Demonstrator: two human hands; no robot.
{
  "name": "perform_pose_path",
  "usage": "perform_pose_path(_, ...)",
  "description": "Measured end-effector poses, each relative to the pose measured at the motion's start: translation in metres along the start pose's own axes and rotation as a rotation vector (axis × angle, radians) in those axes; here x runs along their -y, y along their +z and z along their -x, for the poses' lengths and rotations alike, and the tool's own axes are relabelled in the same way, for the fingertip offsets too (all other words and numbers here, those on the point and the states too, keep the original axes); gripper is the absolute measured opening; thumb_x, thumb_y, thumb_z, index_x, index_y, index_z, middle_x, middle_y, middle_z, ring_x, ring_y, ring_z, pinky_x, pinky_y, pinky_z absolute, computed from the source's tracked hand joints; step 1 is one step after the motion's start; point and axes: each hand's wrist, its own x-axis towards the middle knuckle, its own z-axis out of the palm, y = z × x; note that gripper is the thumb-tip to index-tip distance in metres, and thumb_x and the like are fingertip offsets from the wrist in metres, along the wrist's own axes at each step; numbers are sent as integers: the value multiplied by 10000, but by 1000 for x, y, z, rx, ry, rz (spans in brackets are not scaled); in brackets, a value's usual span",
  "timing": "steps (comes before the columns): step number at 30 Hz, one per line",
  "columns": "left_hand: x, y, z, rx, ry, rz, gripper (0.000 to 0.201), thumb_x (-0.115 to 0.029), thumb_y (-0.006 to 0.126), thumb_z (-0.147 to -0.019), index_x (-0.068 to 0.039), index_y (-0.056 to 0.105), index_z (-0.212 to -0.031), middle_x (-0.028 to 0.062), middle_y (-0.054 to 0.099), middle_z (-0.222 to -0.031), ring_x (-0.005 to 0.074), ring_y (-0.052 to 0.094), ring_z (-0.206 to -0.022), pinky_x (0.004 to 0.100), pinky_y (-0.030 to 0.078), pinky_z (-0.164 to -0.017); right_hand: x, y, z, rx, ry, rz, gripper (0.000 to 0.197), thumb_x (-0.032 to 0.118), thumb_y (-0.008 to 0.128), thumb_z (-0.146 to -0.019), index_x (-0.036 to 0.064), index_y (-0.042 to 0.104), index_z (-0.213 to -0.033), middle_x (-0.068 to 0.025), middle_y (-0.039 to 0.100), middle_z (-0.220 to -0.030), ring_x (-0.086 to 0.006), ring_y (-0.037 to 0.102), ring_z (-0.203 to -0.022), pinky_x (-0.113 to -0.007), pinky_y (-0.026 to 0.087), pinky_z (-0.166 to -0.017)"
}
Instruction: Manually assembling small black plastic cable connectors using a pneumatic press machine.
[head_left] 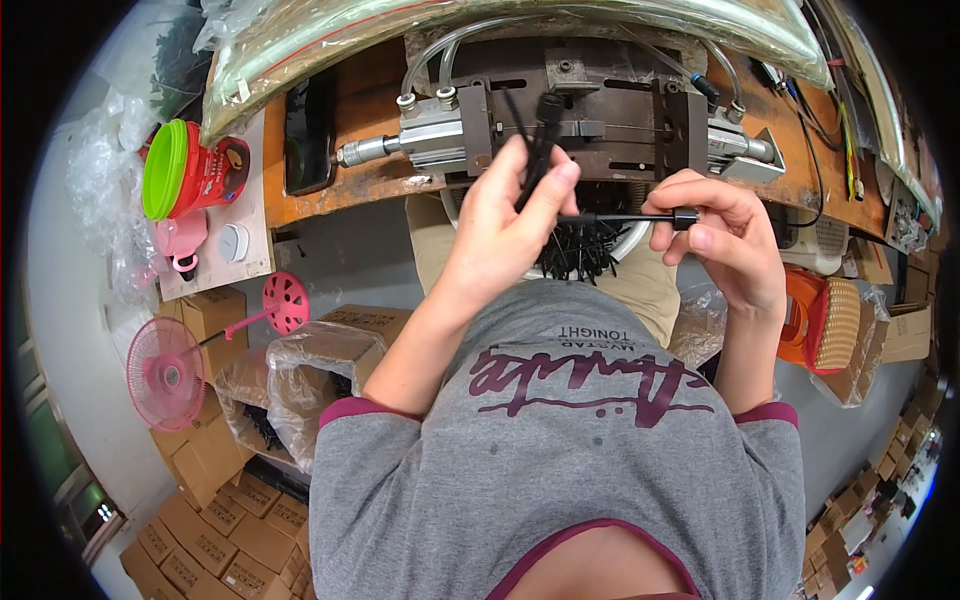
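My left hand (510,220) is closed round a small bunch of thin black plastic parts (546,122) that point up and away from me. In my right hand (735,240), the thumb and fingers pinch the thick end of a slim black rod-shaped part (640,217). Its thin end reaches left to my left hand. Below both hands, a round light-coloured tub (640,238) rests at my lap, filled with many loose black parts (580,252). Just beyond my hands stands a dark metal fixture (620,155) with a silver cylinder (430,140) on its left side and another cylinder (735,150) on its right.
Clear air hoses (445,50) arch over the fixture. A black phone (310,135) lies on the wooden bench (375,185). Left are a red-and-green bucket (195,170), a pink cup (182,235) and a pink fan (168,373). Cardboard boxes (215,540) and an orange seat (815,320) flank me.
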Motion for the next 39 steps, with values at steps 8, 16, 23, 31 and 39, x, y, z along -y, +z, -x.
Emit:
perform_pose_path(8, -15, -14, 9, -50, 22, 79, 152, -136, 572, -1007, -7, 549, -1084, 102, 658, -754, 34, 426, -463, 176, 307, -441, -32, 15, -19, -301, -422, 1012, 275, 66, 817, -745, 50, 722, -1002, -102, 683, -1169, -201, 689, -998, -298, 578, -789)
perform_pose_path(16, -14, -17, 16, -77, 31, 94, 178, -154, 564, -1011, 1, 606, -1087, 44, 607, -828, 27, 423, -517, 173, 302, -459, -81, 17, -40, -303, -650, 1598, 234, 78, 763, -693, 50, 648, -895, -86, 689, -1158, -207, 691, -761, -313, 553, -671)
perform_pose_path(23, -21, -11, 17, -105, 110, -120, 180, -85, 620, -969, 7, 651, -1120, 12, 623, -801, 25, 480, -555, 178, 350, -480, -77, 22, -48, -314, -631, 1706, 210, 90, 745, -692, 59, 651, -877, -77, 698, -1127, -170, 623, -601, -281, 505, -578)
perform_pose_path(31, -15, -22, 16, -96, 499, -806, 279, 0, 699, -826, -9, 649, -1101, 103, 706, -904, 181, 691, -745, 281, 530, -652, -59, 27, -47, -267, -497, 1490, 228, 60, 759, -734, 34, 666, -941, -67, 702, -1066, -141, 631, -604, -260, 505, -572)
perform_pose_path(39, -10, -21, 18, 80, 540, -947, 360, -29, 737, -737, -47, 643, -1084, 99, 700, -954, 289, 699, -820, 350, 552, -682, -28, 28, -24, -21, 21, 142, 237, 66, 681, -900, -61, 662, -1099, -116, 709, -885, -117, 674, -670, -226, 547, -608)
